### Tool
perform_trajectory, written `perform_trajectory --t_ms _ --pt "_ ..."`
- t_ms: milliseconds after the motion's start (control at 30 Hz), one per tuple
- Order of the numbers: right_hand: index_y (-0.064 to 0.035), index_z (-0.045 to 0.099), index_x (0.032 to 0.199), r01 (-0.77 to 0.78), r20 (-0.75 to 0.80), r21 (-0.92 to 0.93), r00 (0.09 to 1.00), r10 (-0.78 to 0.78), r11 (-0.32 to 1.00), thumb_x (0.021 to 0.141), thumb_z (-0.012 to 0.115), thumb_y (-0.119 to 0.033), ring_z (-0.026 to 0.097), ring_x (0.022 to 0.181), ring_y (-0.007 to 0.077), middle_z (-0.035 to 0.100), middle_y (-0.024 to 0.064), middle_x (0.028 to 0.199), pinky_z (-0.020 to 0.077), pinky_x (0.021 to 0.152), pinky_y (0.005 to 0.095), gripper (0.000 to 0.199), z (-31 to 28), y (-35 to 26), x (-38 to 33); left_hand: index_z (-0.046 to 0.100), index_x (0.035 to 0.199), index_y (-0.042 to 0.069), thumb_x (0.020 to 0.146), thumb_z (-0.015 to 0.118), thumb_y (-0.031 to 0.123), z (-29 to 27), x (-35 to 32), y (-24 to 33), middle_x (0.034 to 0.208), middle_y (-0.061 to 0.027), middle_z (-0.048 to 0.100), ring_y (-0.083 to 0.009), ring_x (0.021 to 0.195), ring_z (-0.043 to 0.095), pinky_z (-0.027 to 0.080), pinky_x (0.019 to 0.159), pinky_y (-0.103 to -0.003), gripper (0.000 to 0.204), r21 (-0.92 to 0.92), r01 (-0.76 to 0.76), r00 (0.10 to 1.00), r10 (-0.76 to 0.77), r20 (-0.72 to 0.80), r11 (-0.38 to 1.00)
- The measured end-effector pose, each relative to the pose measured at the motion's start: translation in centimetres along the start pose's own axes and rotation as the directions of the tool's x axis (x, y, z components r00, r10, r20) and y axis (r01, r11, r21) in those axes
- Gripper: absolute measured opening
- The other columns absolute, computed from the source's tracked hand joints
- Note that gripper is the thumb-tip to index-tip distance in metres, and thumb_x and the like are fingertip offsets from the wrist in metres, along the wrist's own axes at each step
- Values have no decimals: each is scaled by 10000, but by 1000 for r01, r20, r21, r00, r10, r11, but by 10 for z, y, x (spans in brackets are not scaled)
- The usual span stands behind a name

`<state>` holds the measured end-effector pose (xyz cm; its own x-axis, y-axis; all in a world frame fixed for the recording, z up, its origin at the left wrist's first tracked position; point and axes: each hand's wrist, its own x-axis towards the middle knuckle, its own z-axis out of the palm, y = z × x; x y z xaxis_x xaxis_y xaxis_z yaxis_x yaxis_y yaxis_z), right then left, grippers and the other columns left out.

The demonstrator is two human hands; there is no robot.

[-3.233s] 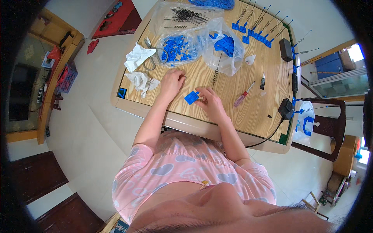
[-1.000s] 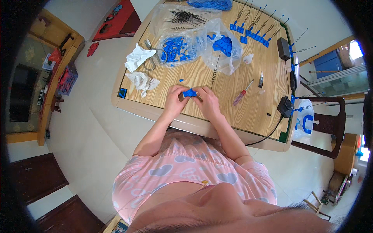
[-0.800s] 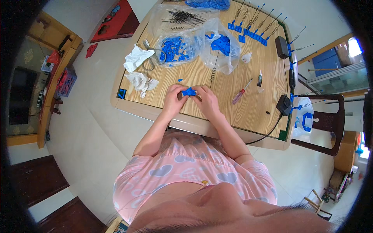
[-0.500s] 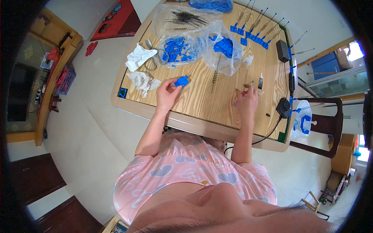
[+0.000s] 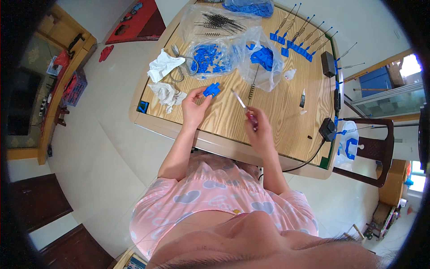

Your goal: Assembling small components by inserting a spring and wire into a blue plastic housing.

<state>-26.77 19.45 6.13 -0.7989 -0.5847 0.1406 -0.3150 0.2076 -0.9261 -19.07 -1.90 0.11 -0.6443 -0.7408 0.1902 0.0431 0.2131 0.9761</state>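
Between the thumb and fingers of my left hand (image 5: 195, 106) is a small blue plastic part (image 5: 212, 90), held above the front left of the wooden table. My right hand (image 5: 261, 127) is closed around the dark red handle of a screwdriver (image 5: 242, 102). Its thin silver shaft slants up and left, with the tip apart from the blue part. Beyond the screwdriver, a black coil spring with straight ends (image 5: 252, 89) reaches out of a clear plastic bag (image 5: 273, 78) of blue pieces.
Scissors (image 5: 180, 71) and crumpled tissues (image 5: 166, 95) lie at the left, beside a bag of small blue parts (image 5: 210, 60). More springs (image 5: 221, 21) are at the back. Spring pieces in blue bases (image 5: 295, 47) line the far right. A small black tube (image 5: 303, 98) and a cabled black adapter (image 5: 328, 129) sit rightward.
My right hand has moved left from beside the small tube, bringing the screwdriver toward my left hand, its shaft now in plain sight. My left hand still holds the blue part, now turned slightly.
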Motion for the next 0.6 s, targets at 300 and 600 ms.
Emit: perform_trajectory --t_ms 300,600 --pt "-37 552 1083 94 174 -228 983 -54 969 804 604 -24 588 708 197 600 97 915 482 652 309 284 14 -10 3 652 1048 7 767 721 43 -3 0 2 987 -72 676 -122 897 605 466 815 -263 291 6 -13 999 14 -41 1000" --pt "-78 541 1108 98 185 -227 981 -56 969 824 602 -60 619 753 266 601 115 979 499 668 362 291 15 -4 3 656 1039 26 765 726 77 -5 -1 4 980 -75 676 -147 892 614 468 800 -280 287 63 -25 999 28 -39 998"
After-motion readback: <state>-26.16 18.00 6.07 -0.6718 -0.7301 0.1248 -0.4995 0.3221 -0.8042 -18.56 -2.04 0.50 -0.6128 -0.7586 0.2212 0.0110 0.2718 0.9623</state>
